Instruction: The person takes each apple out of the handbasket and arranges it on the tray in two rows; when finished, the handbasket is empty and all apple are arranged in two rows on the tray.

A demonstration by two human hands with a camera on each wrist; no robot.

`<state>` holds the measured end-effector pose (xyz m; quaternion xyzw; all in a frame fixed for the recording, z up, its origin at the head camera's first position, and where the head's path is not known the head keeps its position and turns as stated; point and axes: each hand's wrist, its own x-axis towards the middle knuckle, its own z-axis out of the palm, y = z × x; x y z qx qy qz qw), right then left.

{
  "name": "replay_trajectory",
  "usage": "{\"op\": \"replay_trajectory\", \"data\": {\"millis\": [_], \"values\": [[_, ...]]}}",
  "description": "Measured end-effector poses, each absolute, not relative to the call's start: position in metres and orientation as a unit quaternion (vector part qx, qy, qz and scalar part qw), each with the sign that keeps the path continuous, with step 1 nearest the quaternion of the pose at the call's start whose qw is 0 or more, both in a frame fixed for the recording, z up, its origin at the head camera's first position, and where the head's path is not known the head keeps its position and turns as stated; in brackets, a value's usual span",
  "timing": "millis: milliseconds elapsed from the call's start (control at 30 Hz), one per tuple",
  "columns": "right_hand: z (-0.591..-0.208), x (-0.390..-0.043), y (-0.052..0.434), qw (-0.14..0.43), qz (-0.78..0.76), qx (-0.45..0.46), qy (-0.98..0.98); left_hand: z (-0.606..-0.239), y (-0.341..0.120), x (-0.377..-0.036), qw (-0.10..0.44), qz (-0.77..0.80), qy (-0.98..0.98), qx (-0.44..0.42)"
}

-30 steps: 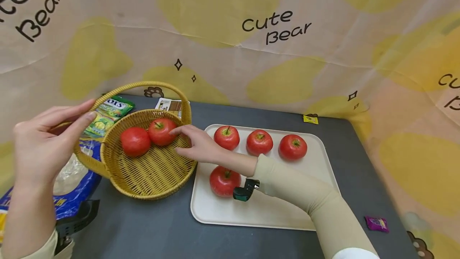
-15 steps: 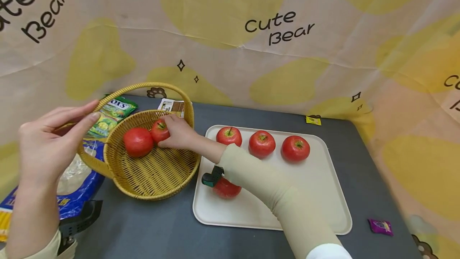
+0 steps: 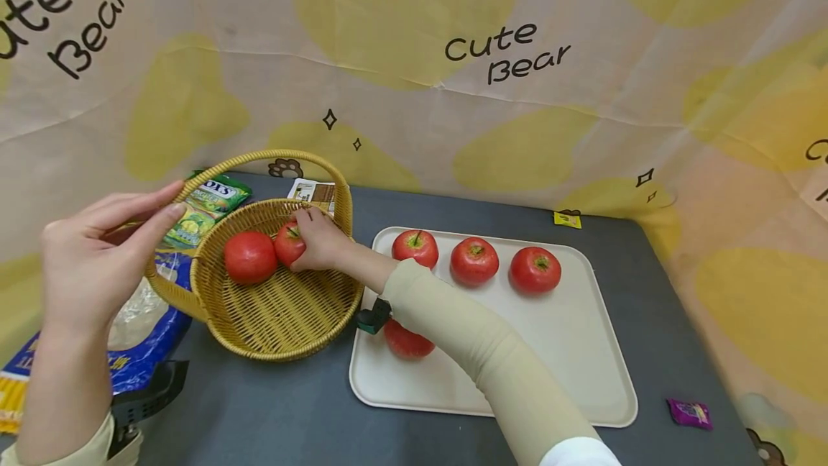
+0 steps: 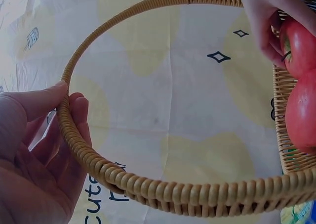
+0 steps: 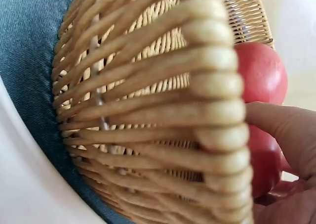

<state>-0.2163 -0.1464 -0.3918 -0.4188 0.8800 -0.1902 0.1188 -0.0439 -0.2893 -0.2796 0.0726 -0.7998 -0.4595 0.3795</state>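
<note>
My left hand [image 3: 106,250] pinches the handle [image 4: 94,157] of a yellow wicker basket [image 3: 278,322] between thumb and fingers. Inside the basket lie two red apples side by side. My right hand [image 3: 323,241] reaches over the basket's right rim and grips the right-hand apple [image 3: 289,241], its fingers over the far side and the thumb at the near side. The other apple [image 3: 249,257] touches it on the left. In the right wrist view the basket's woven wall [image 5: 148,105] hides the lower part of both apples.
Right of the basket a white tray [image 3: 543,351] holds several red apples [image 3: 474,261], one partly behind my right sleeve. Green snack packets [image 3: 216,196] and a blue bag [image 3: 164,322] lie left of the basket. A purple wrapped sweet [image 3: 689,413] lies at the right, a yellow one [image 3: 567,219] at the back.
My right hand has moved left and further into the basket, closing its fingers around the right-hand apple. My left hand keeps hold of the handle. The head view has shifted slightly.
</note>
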Motion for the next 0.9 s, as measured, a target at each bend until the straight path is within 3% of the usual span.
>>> {"op": "replay_trajectory", "data": {"millis": [467, 900], "values": [[-0.391, -0.208, -0.126, 0.078, -0.21, -0.454, 0.863, -0.281, -0.29, -0.044, 0.379, -0.463, -0.798, 0.074], [-0.38, -0.185, -0.067, 0.047, -0.327, -0.481, 0.812, -0.284, -0.292, -0.046, 0.387, -0.468, -0.791, 0.066]]}}
